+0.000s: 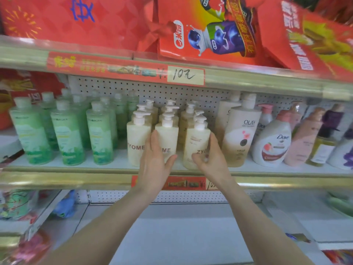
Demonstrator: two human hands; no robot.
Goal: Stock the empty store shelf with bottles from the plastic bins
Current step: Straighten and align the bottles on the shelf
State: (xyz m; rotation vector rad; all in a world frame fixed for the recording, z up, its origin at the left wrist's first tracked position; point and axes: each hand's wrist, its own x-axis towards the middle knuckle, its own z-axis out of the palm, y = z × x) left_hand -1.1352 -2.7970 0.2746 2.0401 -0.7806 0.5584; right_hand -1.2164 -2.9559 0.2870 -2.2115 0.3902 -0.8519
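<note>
Several cream ZYOME pump bottles stand in rows at the middle of the shelf (76,178). My left hand (154,161) reaches up with straight fingers and lies against the front middle cream bottle (169,136), its thumb spread below the label. Beside it on the left stands another front cream bottle (136,142). My right hand (210,157) grips the front right cream bottle (196,138), thumb on its front and fingers round its right side. That bottle stands on the shelf, tilted slightly.
Green bottles (65,134) fill the shelf's left part. An Olay bottle (240,134), a Dove bottle (271,142) and other pump bottles stand on the right. Red gift boxes (206,29) sit on the shelf above. The white lower shelf (181,226) lies below my arms.
</note>
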